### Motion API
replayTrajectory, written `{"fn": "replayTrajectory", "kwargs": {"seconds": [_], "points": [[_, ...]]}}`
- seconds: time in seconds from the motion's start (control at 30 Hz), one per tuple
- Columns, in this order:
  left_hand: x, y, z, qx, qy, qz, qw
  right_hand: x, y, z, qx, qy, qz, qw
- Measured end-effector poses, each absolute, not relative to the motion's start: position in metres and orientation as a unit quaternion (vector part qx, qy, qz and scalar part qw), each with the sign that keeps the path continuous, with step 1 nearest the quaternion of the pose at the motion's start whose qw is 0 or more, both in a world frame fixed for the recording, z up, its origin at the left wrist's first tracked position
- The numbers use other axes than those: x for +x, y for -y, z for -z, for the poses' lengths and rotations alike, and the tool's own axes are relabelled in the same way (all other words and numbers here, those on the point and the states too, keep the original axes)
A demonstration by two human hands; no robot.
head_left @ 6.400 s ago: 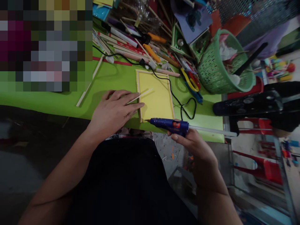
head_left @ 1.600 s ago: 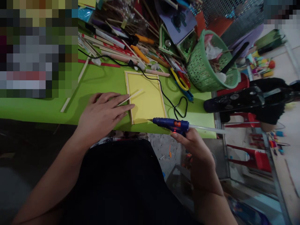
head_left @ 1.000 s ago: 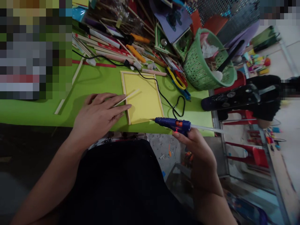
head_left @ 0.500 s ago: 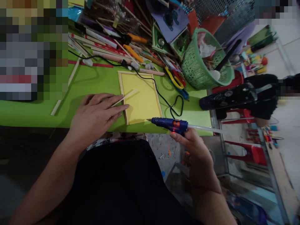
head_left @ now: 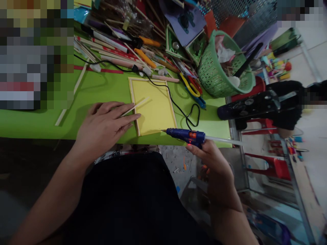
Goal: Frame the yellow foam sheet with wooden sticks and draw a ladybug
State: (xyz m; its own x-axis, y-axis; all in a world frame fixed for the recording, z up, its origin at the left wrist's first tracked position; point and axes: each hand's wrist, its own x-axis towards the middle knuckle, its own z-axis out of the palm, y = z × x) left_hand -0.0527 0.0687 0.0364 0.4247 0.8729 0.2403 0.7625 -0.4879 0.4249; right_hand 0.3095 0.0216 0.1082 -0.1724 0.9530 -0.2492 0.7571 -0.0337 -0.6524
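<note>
A yellow sheet (head_left: 153,105) lies on the green table, with thin wooden strips along its left, top and right edges. My left hand (head_left: 107,119) rests at its left edge, fingertips touching the frame. Between its fingers is a thin wooden stick (head_left: 139,103), whose free end reaches over the yellow sheet. My right hand (head_left: 211,154) is closed around a blue glue gun (head_left: 184,135); a clear glue stick (head_left: 224,140) sticks out of its back. The gun's nozzle is at the sheet's lower edge, and a small red light glows on it.
A black cord (head_left: 176,103) crosses the yellow sheet. Behind lie scissors (head_left: 191,86), pens and many sticks. A green basket (head_left: 214,75) stands at the back right, near a person's dark sleeve (head_left: 288,102). The green table (head_left: 30,124) ends just before my lap.
My right hand and the glue gun have shifted very slightly to the right. My left hand and the stick remain in place.
</note>
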Motion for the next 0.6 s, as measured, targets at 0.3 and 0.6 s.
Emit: {"fn": "replayTrajectory", "kwargs": {"seconds": [0.3, 0.6], "points": [[-0.053, -0.068, -0.036, 0.839, -0.486, -0.217, 0.113, 0.302, -0.026, -0.109, -0.62, 0.69, -0.347, 0.141], [-0.051, -0.067, -0.045, 0.849, -0.491, -0.171, 0.098, 0.321, -0.021, -0.107, -0.645, 0.685, -0.308, 0.138]]}}
